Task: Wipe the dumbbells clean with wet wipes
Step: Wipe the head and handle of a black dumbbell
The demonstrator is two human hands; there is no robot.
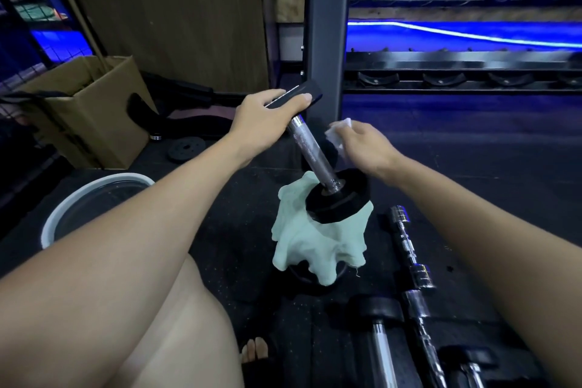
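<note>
A dumbbell [315, 151] with black heads and a knurled chrome handle stands tilted in the middle of the view. Its lower head [337, 195] rests on a pale green cloth [318, 242] draped over something dark on the floor. My left hand [261, 120] grips the upper black head. My right hand [362, 145] pinches a crumpled white wet wipe [338, 135] just right of the handle, close to it; I cannot tell whether they touch.
A white-rimmed basin [94, 198] sits at the left, with a cardboard box [91, 110] behind it. More dumbbells [381, 324] and a chrome bar [409, 249] lie on the dark floor at lower right. A grey upright post [326, 25] and a rack [456, 72] stand behind. My knee is at bottom left.
</note>
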